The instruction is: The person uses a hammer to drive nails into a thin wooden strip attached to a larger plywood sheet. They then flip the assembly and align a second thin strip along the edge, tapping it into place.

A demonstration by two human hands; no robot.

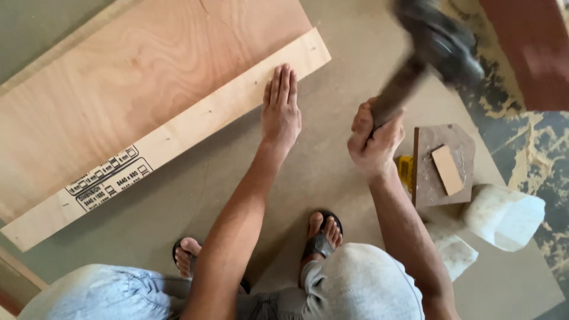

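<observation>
I see the left hand (281, 109) lying flat, fingers together and extended, pressing on the pale plywood strip (178, 133) that lies along the edge of the larger reddish plywood sheet (118, 77) on the floor; the right hand (374, 139) is clenched around the handle of a hammer (435, 44) — its head raised and blurred, up and to the right of the strip; a small brown board (441, 163) lies just right of that hand.
</observation>
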